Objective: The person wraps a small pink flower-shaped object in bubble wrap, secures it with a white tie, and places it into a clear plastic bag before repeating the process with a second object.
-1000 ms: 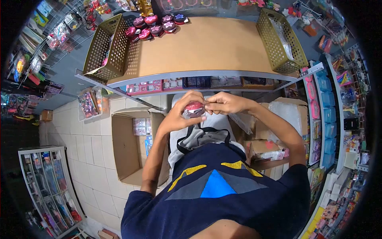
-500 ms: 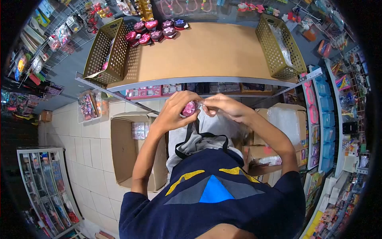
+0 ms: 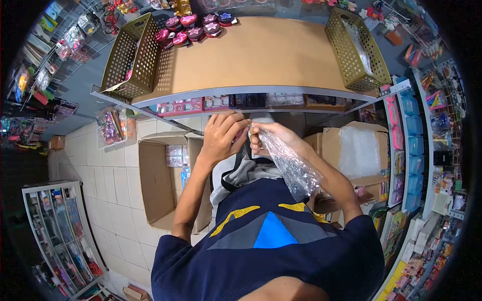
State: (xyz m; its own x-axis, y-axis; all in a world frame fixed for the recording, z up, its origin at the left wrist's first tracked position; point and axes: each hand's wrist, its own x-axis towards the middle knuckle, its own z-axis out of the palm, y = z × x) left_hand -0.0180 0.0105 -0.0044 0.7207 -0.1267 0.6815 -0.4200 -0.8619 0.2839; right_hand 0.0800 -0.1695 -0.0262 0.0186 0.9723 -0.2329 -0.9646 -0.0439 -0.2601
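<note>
My left hand (image 3: 224, 133) is closed around a small round pink item (image 3: 240, 134), mostly covered by the fingers. Close beside it, my right hand (image 3: 273, 138) pinches a clear, crinkled plastic wrapper (image 3: 293, 165), which hangs down past the wrist toward the shirt. Both sets of fingertips meet in front of the shelf edge. Several small round items with pink, purple and blue flower tops (image 3: 195, 31) stand grouped at the back left of the brown shelf (image 3: 251, 60).
Perforated olive baskets stand at the shelf's left (image 3: 133, 55) and right (image 3: 356, 50) ends. Below, an open cardboard box (image 3: 153, 185) sits on the tiled floor at left. Another carton (image 3: 329, 150) with clear plastic on it is at right. Packed display racks line both sides.
The clear wrapper now hangs spread out from my right hand. My left hand has turned, covering most of the pink item that showed before. The view has shifted slightly.
</note>
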